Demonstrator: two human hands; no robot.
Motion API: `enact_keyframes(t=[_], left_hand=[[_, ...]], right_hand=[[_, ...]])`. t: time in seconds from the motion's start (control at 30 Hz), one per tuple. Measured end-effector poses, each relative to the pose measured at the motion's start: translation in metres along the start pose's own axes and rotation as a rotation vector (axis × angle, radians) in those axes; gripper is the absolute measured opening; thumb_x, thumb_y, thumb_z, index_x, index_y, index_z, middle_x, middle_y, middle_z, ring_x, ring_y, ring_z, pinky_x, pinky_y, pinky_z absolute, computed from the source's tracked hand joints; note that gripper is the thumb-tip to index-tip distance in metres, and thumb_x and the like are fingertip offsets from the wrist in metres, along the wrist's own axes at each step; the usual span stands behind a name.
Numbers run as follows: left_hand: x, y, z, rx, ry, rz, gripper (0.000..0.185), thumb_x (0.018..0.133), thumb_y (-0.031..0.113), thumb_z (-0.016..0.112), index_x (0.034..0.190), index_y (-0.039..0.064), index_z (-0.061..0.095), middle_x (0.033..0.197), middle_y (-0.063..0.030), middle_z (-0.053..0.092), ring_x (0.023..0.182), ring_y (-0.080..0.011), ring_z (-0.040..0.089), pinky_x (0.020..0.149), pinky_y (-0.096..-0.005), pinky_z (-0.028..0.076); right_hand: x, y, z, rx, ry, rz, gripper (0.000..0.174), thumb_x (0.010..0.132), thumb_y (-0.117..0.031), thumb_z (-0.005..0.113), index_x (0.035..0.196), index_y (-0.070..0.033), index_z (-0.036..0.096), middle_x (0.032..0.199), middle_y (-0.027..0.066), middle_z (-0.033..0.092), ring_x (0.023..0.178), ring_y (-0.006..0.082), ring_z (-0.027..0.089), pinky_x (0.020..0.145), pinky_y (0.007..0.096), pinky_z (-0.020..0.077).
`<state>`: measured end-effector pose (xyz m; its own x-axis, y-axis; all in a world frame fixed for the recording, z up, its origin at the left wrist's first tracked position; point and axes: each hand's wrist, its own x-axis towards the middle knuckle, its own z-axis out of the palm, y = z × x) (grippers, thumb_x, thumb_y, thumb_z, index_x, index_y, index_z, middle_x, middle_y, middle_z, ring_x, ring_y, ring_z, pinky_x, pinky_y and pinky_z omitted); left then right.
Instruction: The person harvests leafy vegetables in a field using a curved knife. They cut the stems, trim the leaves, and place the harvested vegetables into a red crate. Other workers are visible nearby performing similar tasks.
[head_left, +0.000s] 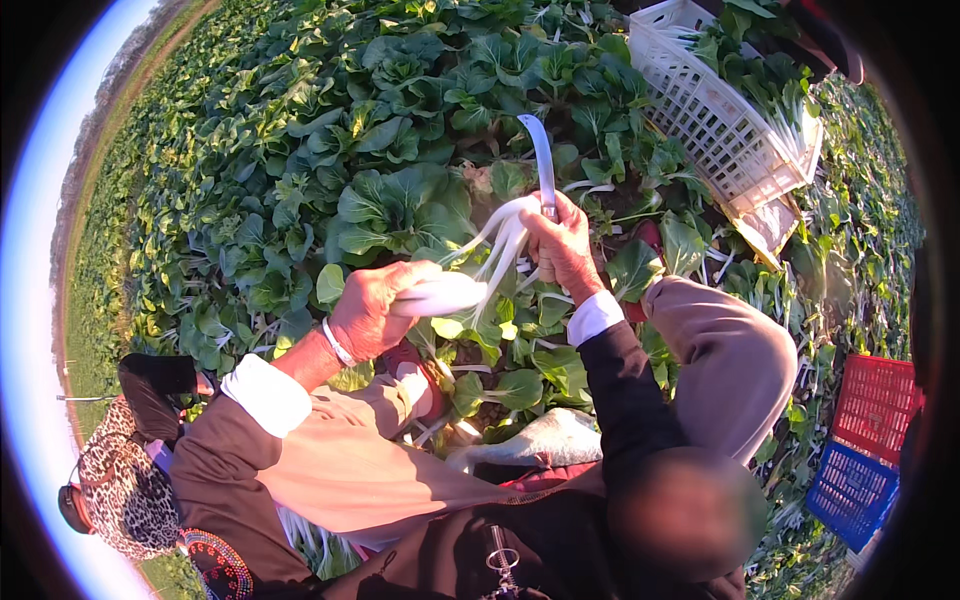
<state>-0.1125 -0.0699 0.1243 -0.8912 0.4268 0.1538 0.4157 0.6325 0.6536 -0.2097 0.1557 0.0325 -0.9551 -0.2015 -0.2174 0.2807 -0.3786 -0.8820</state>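
Observation:
My left hand (379, 307), with a white band at the wrist, grips a pale bok choy head (442, 294) whose white base points right. In my right hand (561, 244) is a knife (541, 161), its curved blade tilted up and away from me. Several loose white leaf stalks (504, 236) hang between my right thumb and the knife, their leafy ends down and to the left. These stalks pass just behind the base of the head. Cut leaves (517, 388) litter the ground between my feet.
Growing bok choy plants (397, 202) spread ahead and to the left. A white plastic crate (712, 112) with harvested greens stands far right. Red (876, 409) and blue (853, 491) crates lie right. A co-worker in a leopard-print head covering (124, 480) is at the left.

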Motion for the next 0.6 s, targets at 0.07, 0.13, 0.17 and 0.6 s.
enact_keyframes(t=[0.07,0.13,0.17,0.6], left_hand=[[0.014,0.000,-0.016,-0.321,0.128,-0.359,0.045,0.075,0.006,0.069,0.117,-0.001,0.054,0.102,-0.0075,0.063,0.089,-0.0146,0.061,0.082,-0.0283,0.048],[0.032,-0.006,-0.023,-0.446,0.121,-0.395,0.049,0.073,0.011,0.075,0.117,0.002,0.055,0.100,-0.0027,0.062,0.091,-0.0104,0.056,0.083,-0.0271,0.046],[0.038,-0.009,-0.023,-0.597,0.135,-0.400,0.053,0.070,0.011,0.077,0.118,0.004,0.055,0.098,-0.0017,0.063,0.091,-0.0093,0.055,0.083,-0.0260,0.045],[0.056,-0.104,-0.070,-0.712,0.454,-0.711,0.038,0.071,0.006,0.070,0.104,-0.006,0.056,0.078,-0.0135,0.065,0.064,-0.0188,0.064,0.060,-0.0300,0.056]], right_hand=[[-0.008,-0.014,0.024,0.009,-0.163,-0.060,0.017,0.077,-0.012,0.068,0.089,-0.005,0.057,0.062,-0.0037,0.055,0.045,0.0014,0.044,0.041,0.0170,0.0340],[-0.008,-0.028,0.054,0.015,-0.231,-0.070,0.022,0.076,-0.014,0.070,0.091,-0.005,0.057,0.062,-0.0037,0.054,0.047,0.0021,0.046,0.042,0.0177,0.0359],[-0.005,-0.034,0.069,0.070,-0.266,-0.100,0.024,0.076,-0.015,0.070,0.092,-0.004,0.057,0.062,-0.0037,0.053,0.047,0.0025,0.047,0.042,0.0182,0.0371],[0.086,0.138,0.032,-0.432,-0.158,0.296,0.028,0.084,-0.025,0.043,0.089,0.001,0.054,0.072,0.0140,0.060,0.052,0.0198,0.054,0.046,0.0343,0.0445]])
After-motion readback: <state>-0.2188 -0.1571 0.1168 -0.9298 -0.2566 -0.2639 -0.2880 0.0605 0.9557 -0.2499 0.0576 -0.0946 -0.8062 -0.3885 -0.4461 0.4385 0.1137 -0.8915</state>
